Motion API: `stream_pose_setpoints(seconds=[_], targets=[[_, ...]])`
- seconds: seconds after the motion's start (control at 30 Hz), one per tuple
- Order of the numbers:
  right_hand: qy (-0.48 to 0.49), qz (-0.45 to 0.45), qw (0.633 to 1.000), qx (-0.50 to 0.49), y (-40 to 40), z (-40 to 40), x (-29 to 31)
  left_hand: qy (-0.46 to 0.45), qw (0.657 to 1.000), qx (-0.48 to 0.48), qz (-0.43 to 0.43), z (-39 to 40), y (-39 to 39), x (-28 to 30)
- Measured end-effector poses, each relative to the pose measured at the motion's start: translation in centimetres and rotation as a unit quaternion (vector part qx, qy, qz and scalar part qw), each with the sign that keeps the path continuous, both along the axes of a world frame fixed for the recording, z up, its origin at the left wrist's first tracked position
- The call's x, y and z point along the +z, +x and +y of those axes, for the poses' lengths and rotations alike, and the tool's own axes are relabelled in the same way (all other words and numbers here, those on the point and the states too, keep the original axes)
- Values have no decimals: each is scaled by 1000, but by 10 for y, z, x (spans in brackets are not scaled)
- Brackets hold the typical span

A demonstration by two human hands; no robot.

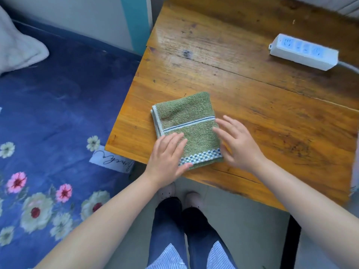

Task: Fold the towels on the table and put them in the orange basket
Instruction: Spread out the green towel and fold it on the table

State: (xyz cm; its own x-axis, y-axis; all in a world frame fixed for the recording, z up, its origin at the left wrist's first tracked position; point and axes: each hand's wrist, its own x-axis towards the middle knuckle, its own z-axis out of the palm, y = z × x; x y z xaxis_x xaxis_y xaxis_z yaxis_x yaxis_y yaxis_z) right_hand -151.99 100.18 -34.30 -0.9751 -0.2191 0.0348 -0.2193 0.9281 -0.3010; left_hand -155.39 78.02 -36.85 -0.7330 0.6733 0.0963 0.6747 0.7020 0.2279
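Both hands, left (pixel 168 155) and right (pixel 238 143), fingers straight, are pressing my folded green towel (pixel 187 123) flat on the desk (pixel 272 105).

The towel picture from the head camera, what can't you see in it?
- Orange basket: nowhere in the head view, outside the frame.
- Green towel: its near-left corner is hidden under the left hand.
- Right hand: blurred, so whether it touches the towel is unclear.
- Power strip: its cable is cut off by the right edge.
- Table: far end cut off by the top edge.
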Motion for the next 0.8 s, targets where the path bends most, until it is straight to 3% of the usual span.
stream_pose_setpoints(seconds=[0.1,0.17,0.4,0.67,0.8], targets=[[57,-50,991,111,27,-2,-4,-86,996,-37,-11,-3,25,0],[92,-63,985,128,33,-4,-10,-145,988,-16,-43,-3,34,0],[80,-21,991,106,24,-11,-14,-87,995,-12,-42,-7,31,5],[3,-148,984,96,50,-22,-10,-20,998,39,-41,-16,62,10],[-35,-153,983,92,70,-40,-5,-19,995,65,-73,-34,86,17]])
